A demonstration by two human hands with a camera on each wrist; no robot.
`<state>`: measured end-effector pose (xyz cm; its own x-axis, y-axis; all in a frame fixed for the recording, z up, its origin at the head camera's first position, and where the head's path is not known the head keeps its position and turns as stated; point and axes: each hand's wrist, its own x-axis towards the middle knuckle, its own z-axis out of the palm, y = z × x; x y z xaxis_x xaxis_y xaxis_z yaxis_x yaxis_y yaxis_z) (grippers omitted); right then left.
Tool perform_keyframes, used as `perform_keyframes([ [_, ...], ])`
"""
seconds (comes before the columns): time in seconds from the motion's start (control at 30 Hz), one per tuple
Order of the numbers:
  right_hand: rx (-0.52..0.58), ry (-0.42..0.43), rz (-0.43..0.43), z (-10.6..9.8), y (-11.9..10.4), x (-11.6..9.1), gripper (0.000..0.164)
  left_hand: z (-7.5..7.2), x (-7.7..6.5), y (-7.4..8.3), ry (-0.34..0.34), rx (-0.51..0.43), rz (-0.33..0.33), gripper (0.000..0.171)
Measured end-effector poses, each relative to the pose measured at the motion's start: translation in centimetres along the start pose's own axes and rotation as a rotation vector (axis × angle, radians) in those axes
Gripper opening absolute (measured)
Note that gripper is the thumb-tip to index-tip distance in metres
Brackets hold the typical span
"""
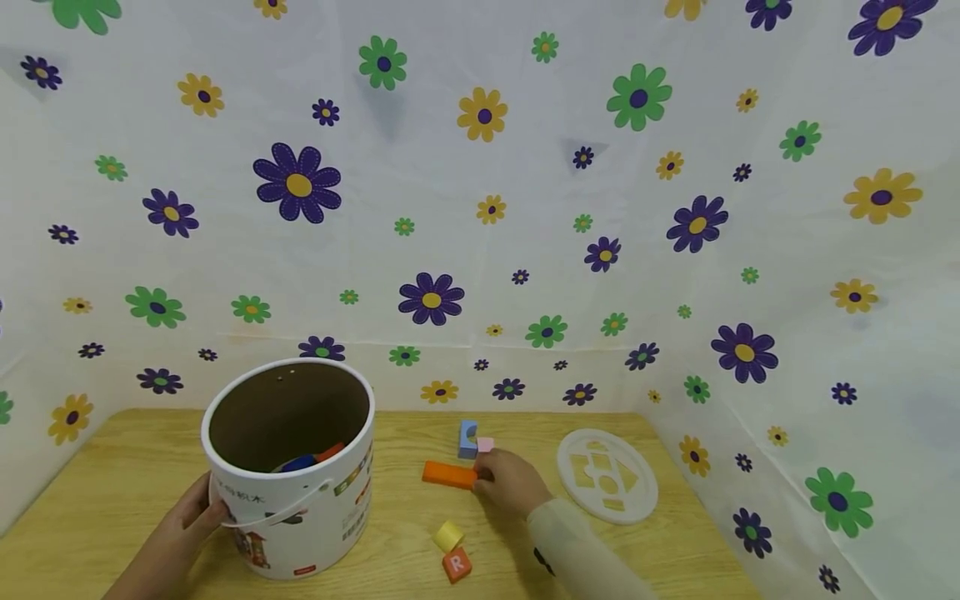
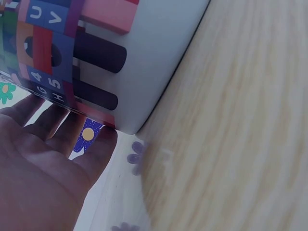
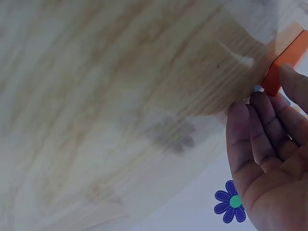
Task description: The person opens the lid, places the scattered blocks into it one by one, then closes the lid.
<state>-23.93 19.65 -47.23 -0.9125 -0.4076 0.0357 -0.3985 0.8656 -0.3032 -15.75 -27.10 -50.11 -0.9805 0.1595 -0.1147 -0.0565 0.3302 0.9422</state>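
My left hand (image 1: 183, 525) rests against the left side of a white bucket (image 1: 315, 517), thumb by its thin handle. In the left wrist view the fingers (image 2: 62, 120) lie nearly straight along the printed wall. The bucket stands upright, with blue and red pieces (image 1: 311, 458) showing inside. My right hand (image 1: 510, 482) pinches the right end of a long orange block (image 1: 448, 475) between thumb and fingers. In the right wrist view the thumb presses on that orange block (image 3: 284, 65). Just beyond the fingertips are a pink block (image 1: 485, 444) and a blue arch block (image 1: 467, 439).
A yellow cylinder (image 1: 448, 536) touches an orange-red block marked R (image 1: 457, 566), nearer to me. Right of my right hand lies a round white board (image 1: 645, 500) with shaped cut-outs. A flower-patterned sheet (image 1: 525, 250) hangs behind and along the right of the wooden table (image 1: 405, 567).
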Motion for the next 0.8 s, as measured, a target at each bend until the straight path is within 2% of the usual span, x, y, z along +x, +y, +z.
perform_keyframes([
  [0.13,-0.005,0.013,0.001,0.3,0.0,-0.2,0.009,0.1,0.0,0.4,-0.017,-0.025,-0.045,0.086],
  [0.3,-0.023,0.013,-0.008,0.5,-0.2,-0.5,0.01,0.1,-0.1,0.4,-0.014,-0.021,-0.036,0.086],
  [0.43,-0.027,0.012,0.006,0.4,-0.3,-0.7,0.012,0.2,0.2,0.6,-0.02,-0.064,-0.069,0.088],
  [0.8,-0.046,0.038,0.016,0.5,-0.3,-1.4,0.014,0.1,0.1,0.3,-0.036,-0.012,-0.044,0.086],
])
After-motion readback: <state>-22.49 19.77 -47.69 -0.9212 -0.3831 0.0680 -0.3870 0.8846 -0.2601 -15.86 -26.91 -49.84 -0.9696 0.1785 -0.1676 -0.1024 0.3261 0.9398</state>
